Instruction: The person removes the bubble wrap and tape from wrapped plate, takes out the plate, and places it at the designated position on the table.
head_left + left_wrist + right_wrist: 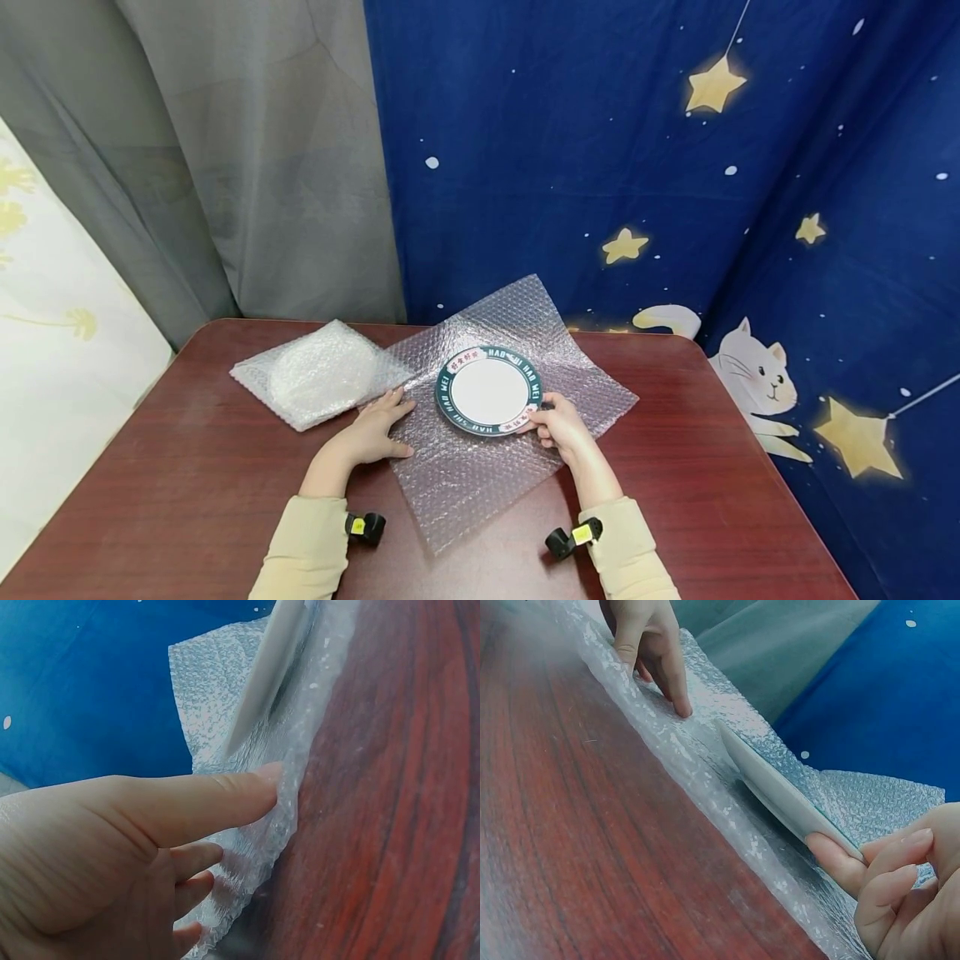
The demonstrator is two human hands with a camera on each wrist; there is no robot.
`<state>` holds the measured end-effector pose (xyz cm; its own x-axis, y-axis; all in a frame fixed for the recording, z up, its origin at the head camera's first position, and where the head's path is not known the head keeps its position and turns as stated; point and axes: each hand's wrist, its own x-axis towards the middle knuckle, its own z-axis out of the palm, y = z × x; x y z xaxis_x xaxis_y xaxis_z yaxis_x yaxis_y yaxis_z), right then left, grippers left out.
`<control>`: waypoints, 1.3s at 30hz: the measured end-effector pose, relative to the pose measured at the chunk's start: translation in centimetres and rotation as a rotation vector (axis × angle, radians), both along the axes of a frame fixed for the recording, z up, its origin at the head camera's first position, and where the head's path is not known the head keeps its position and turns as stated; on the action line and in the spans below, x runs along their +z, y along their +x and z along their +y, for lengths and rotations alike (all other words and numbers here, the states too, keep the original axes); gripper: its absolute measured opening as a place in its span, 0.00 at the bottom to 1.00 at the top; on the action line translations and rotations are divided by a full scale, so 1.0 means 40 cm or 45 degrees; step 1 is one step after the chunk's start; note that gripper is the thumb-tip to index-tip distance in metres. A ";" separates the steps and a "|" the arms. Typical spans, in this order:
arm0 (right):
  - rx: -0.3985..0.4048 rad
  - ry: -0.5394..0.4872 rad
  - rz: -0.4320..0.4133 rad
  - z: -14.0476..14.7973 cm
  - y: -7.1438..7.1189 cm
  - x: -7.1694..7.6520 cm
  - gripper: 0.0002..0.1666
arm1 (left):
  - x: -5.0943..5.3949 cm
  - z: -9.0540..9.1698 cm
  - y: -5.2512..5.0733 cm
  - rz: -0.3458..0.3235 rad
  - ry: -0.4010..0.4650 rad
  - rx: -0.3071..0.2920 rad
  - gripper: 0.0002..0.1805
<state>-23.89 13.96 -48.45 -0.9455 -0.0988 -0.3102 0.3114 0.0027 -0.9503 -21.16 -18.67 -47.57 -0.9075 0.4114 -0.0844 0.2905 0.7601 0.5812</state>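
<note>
A round white plate (489,392) with a dark green lettered rim is over a spread sheet of bubble wrap (465,492). My right hand (561,427) pinches the plate's right rim between thumb and fingers. In the right wrist view the plate (780,796) is tilted, its near edge raised off the wrap. My left hand (372,432) rests on the left edge of the sheet, fingers spread. In the left wrist view its thumb (225,799) touches the bubble wrap (289,802), apart from the plate.
A bubble-wrapped bundle (322,375) with a pale round shape inside lies at the back left, its right corner close to the sheet. The reddish-brown wooden table (712,483) ends at curtains (525,167) along the back.
</note>
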 end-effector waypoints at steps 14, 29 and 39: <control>-0.037 -0.013 0.018 0.020 0.000 0.034 0.18 | 0.000 -0.002 0.001 0.012 0.008 -0.012 0.42; -0.075 -0.073 0.036 0.053 -0.004 0.061 0.18 | 0.003 -0.002 0.002 -0.019 0.010 -0.006 0.41; -0.133 -0.087 0.042 0.090 -0.015 0.062 0.18 | 0.002 -0.001 0.001 -0.022 0.015 -0.012 0.42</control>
